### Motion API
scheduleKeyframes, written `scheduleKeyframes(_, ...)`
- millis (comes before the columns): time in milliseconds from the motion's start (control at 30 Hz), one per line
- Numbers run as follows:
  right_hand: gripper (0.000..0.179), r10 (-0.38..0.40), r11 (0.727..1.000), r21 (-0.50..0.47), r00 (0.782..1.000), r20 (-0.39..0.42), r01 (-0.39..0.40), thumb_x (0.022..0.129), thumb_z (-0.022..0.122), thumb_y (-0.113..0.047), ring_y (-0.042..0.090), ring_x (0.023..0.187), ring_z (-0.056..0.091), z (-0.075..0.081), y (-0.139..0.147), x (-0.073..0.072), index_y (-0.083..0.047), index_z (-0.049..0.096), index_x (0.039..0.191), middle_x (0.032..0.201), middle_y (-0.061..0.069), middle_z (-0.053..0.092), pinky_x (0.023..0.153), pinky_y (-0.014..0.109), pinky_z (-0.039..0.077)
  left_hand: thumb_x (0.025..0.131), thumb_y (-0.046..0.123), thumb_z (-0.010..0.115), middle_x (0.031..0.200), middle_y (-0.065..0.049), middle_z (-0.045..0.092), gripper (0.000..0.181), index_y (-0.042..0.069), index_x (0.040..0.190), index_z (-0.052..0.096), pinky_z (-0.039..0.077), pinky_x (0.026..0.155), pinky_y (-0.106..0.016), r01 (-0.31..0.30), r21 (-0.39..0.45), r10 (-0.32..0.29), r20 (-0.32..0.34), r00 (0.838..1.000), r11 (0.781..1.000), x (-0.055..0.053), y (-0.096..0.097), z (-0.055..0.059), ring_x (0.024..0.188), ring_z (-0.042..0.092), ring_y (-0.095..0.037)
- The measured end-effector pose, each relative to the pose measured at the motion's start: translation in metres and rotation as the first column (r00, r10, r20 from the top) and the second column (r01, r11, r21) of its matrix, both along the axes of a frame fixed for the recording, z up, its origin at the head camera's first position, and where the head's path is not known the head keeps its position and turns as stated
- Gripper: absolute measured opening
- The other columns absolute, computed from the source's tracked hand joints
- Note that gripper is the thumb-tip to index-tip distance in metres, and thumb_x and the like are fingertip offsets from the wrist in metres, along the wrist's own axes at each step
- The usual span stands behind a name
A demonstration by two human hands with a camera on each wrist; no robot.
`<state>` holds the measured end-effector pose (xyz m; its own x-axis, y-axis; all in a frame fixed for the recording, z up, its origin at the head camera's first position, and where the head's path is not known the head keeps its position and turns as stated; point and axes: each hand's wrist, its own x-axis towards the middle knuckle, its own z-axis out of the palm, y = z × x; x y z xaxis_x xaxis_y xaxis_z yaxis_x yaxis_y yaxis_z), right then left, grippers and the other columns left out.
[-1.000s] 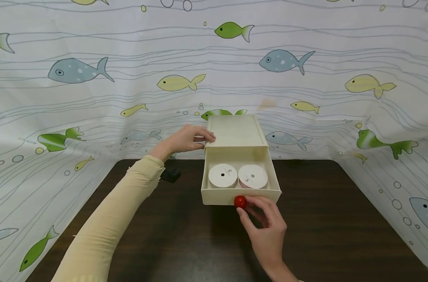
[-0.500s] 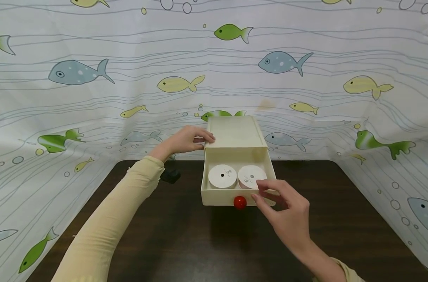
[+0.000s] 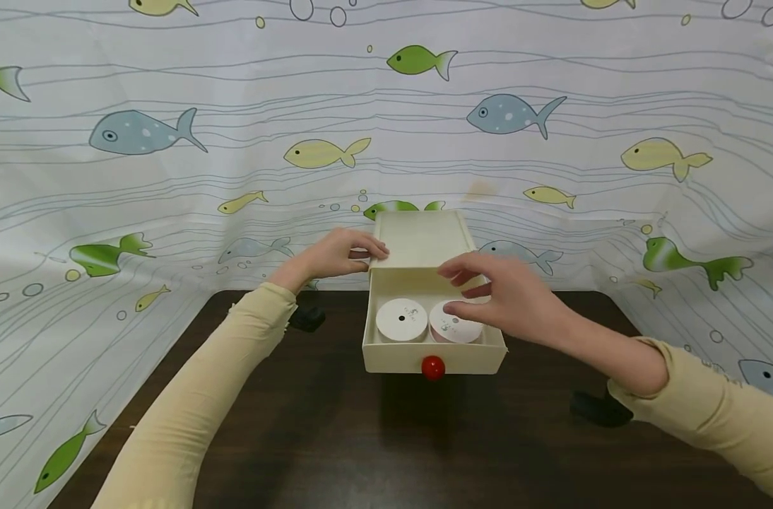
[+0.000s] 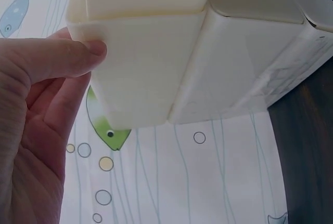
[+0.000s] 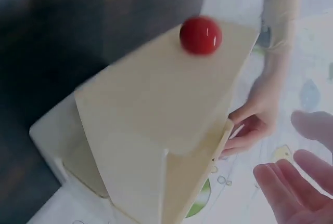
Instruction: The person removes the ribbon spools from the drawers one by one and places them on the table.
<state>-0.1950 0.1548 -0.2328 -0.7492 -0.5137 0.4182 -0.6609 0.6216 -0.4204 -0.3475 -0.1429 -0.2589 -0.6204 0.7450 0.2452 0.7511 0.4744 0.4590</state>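
A cream drawer box (image 3: 421, 240) stands at the back middle of the table, its drawer (image 3: 386, 359) pulled out toward me. Two white round spools (image 3: 402, 320) with small centre holes lie side by side inside. A glossy red ball knob (image 3: 433, 367) sits on the drawer front. My left hand (image 3: 335, 256) grips the casing's left edge; the left wrist view shows the thumb on the outer wall and fingers (image 4: 65, 99) behind it. Over the drawer's right side hovers my right hand (image 3: 516, 300), fingers loosely bent and holding nothing, overlapping the right spool.
The dark wooden table (image 3: 285, 438) carries the box near its back edge. A white fish-print sheet (image 3: 234, 106) rises behind and on both sides. Dark wrist-worn devices (image 3: 603, 408) show under both forearms.
My right hand has let go of the red knob, drawn off to the right, then risen and reached over the open drawer. The left hand and the box stay in place.
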Motion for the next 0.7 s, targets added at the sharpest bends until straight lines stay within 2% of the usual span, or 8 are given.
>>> scheduleKeyframes(167, 0.046, 0.110, 0.980, 0.163, 0.993, 0.051, -0.117, 0.080, 0.083, -0.017, 0.021, 0.103, 0.068, 0.020, -0.016, -0.023, -0.010, 0.068, 0.122, 0.119, 0.005, 0.070, 0.085, 0.037, 0.063, 0.091, -0.007, 0.062, 0.135, -0.017, 0.062, 0.030, 0.001, 0.118, 0.071, 0.054, 0.103, -0.034, 0.003, 0.008, -0.003, 0.024, 1.000, 1.000, 0.000, -0.001, -0.001, 0.133, 0.055, -0.032)
scheduleKeyframes(267, 0.048, 0.185, 0.940, 0.275, 0.979, 0.088, -0.203, 0.079, 0.083, -0.017, 0.024, 0.105, 0.066, 0.028, -0.027, -0.035, -0.009, 0.067, 0.123, 0.121, 0.006, 0.069, 0.086, 0.039, 0.063, 0.091, -0.008, 0.062, 0.136, -0.018, 0.061, 0.031, 0.001, 0.119, 0.071, 0.053, 0.104, -0.036, 0.005, 0.015, -0.006, 0.042, 0.999, 1.000, -0.001, -0.001, -0.001, 0.134, 0.053, -0.032)
scheduleKeyframes(333, 0.050, 0.225, 0.899, 0.355, 0.966, 0.124, -0.255, 0.080, 0.083, -0.018, 0.025, 0.107, 0.065, 0.032, -0.036, -0.043, -0.009, 0.066, 0.126, 0.124, 0.007, 0.067, 0.088, 0.039, 0.062, 0.090, -0.008, 0.062, 0.136, -0.018, 0.061, 0.030, 0.000, 0.118, 0.071, 0.053, 0.104, -0.036, 0.008, 0.016, -0.009, 0.041, 0.999, 1.000, -0.001, -0.001, -0.001, 0.134, 0.053, -0.033)
scheduleKeyframes(500, 0.053, 0.296, 0.775, 0.521, 0.934, 0.201, -0.358, 0.080, 0.083, -0.019, 0.026, 0.115, 0.063, 0.039, -0.057, -0.062, -0.011, 0.065, 0.129, 0.131, 0.007, 0.064, 0.096, 0.040, 0.058, 0.090, -0.008, 0.062, 0.135, -0.018, 0.062, 0.030, 0.001, 0.117, 0.072, 0.055, 0.102, -0.035, 0.014, 0.013, -0.015, 0.023, 1.000, 1.000, -0.003, -0.002, -0.001, 0.131, 0.056, -0.032)
scheduleKeyframes(633, 0.052, 0.341, 0.672, 0.610, 0.907, 0.248, -0.420, 0.081, 0.082, -0.019, 0.027, 0.123, 0.058, 0.037, -0.070, -0.075, -0.012, 0.064, 0.129, 0.133, 0.006, 0.063, 0.106, 0.042, 0.051, 0.091, -0.006, 0.061, 0.135, -0.016, 0.062, 0.030, 0.003, 0.119, 0.072, 0.055, 0.102, -0.035, 0.009, 0.005, -0.009, 0.021, 1.000, 1.000, -0.005, -0.002, -0.001, 0.129, 0.058, -0.030)
scheduleKeyframes(700, 0.052, 0.351, 0.629, 0.636, 0.893, 0.282, -0.447, 0.081, 0.081, -0.020, 0.025, 0.125, 0.056, 0.034, -0.075, -0.080, -0.014, 0.064, 0.130, 0.134, 0.005, 0.062, 0.109, 0.043, 0.048, 0.092, -0.006, 0.061, 0.135, -0.016, 0.062, 0.031, 0.003, 0.119, 0.071, 0.055, 0.102, -0.035, 0.007, 0.001, -0.007, 0.022, 1.000, 1.000, -0.005, -0.002, -0.001, 0.130, 0.057, -0.030)
